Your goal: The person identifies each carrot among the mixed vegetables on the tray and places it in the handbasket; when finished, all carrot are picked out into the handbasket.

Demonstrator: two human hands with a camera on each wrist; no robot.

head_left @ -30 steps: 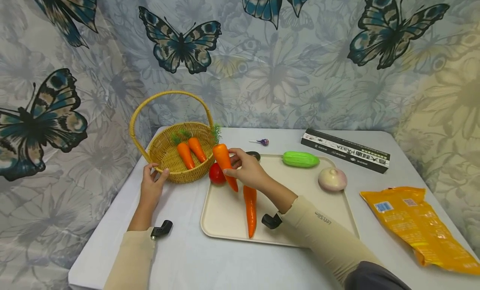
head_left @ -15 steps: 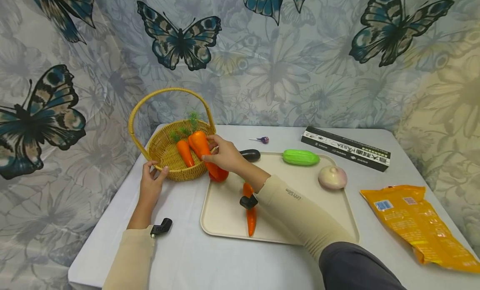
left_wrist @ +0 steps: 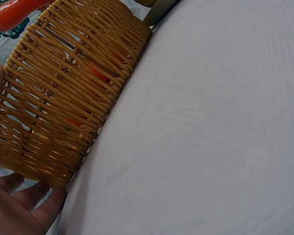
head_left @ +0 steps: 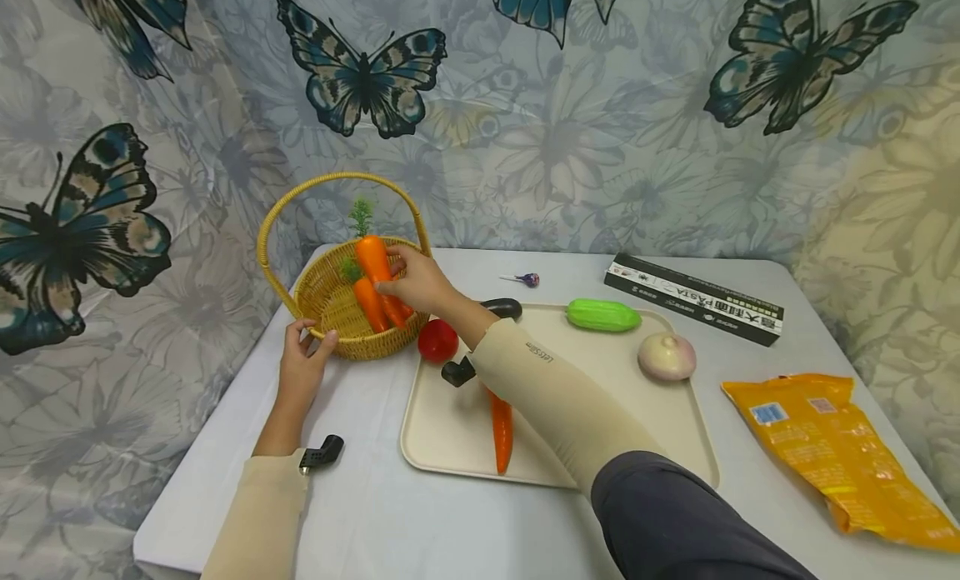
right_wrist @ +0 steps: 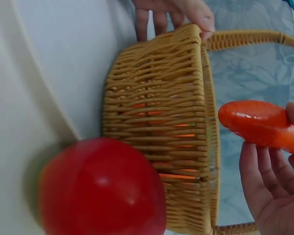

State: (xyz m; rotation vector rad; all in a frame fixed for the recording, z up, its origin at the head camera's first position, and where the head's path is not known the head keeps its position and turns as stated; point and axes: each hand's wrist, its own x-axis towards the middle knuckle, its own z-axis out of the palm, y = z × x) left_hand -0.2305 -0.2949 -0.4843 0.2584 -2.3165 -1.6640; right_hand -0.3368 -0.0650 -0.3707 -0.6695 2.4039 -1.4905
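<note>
1. At the table's [head_left: 360, 480] back left corner, in the head view, the basket [head_left: 367, 345] stands with two carrots [head_left: 367, 301] inside; the right hand [head_left: 418, 282] has brought a third, the held carrot [head_left: 373, 257], over its opening. A second ago that carrot was beyond the basket's right rim, above the tray's [head_left: 600, 363] back left corner. The tomato [head_left: 438, 341], at that corner, now shows whole, and the sleeve reaches farther across the tray. The left hand [head_left: 302, 355] is where it was, on the basket's front left rim.

2. In the same view, the held carrot's green top points to the table's back edge and its narrow end toward the front; the long axis slants steeply, leaning a little right at the lower end. Thumb and fingers pinch it from the right.

3. In the left wrist view, the left hand holds the basket, fingers curled against the lower wall. Beyond the rim, at upper left, an orange end shows, its axis slanting.

4. In the right wrist view, the held carrot lies nearly crosswise between thumb and fingers, rounded end toward the basket's rim. The left thumb is on the rim, fingers against the outer wall.
</note>
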